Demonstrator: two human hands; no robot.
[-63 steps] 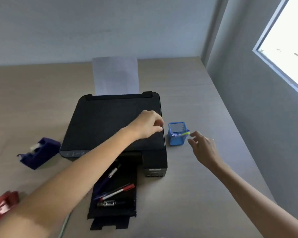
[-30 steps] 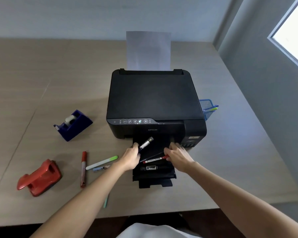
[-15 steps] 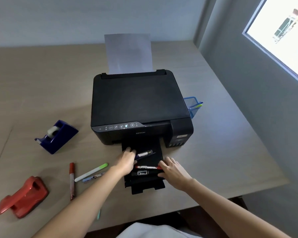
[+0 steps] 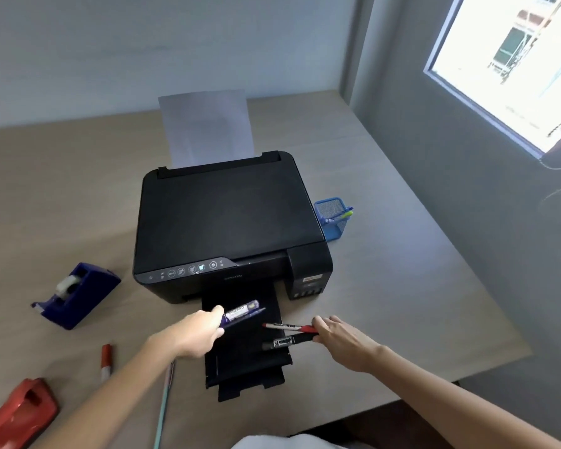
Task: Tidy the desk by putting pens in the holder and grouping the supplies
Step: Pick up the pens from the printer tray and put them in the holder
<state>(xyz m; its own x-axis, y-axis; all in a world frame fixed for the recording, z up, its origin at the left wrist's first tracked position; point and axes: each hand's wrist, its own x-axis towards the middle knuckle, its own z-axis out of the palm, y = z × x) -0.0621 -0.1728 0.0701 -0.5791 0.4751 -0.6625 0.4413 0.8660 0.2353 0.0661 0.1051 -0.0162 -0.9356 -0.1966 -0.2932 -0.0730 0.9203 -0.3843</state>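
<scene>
The left hand (image 4: 193, 335) grips a purple marker (image 4: 242, 313) over the printer tray (image 4: 240, 364); the right hand (image 4: 340, 338) pinches the red pen (image 4: 287, 326) and black marker (image 4: 284, 341) together. Carrying two loosely, one could slip before reaching the blue holder (image 4: 332, 220) beside the printer (image 4: 227, 222).

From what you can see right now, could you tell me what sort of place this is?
Probably a home office or study corner: a black printer loaded with paper, a blue mesh pen holder and a tape dispenser sit on a wooden desk beside a window.

The printer (image 4: 230, 218) front bears small mirrored lettering, possibly "EPSON"; the purple marker's (image 4: 242, 312) label is illegible.
</scene>
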